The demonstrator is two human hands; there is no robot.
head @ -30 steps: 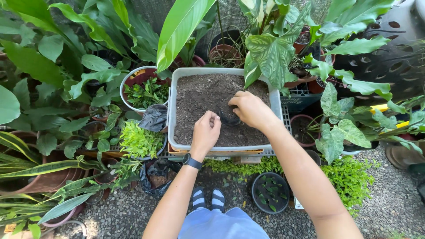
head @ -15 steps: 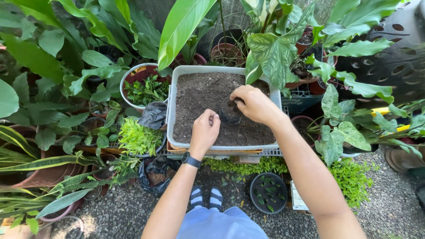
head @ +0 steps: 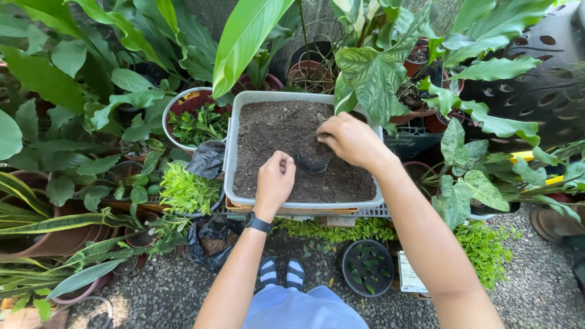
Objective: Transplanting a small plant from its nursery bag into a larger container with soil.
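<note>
Scooping soil: right hand [head: 352,141] gripping small black pot [head: 312,162] half-sunk mid-tray in grey tray [head: 230,159] of soil [head: 274,131], left hand [head: 275,181] loosely curled, empty, beside it near front edge; next, probably lifting pot level.

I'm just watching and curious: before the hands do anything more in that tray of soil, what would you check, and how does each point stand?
1. Small black pot sits in the soil: ok.
2. Right hand on the pot's rim: ok.
3. Left hand holding soil: cannot tell, it is closed.
4. Grey tray resting level on its stand: ok.
5. Soil enough in the tray: ok.
6. Pot filled: cannot tell.
</note>
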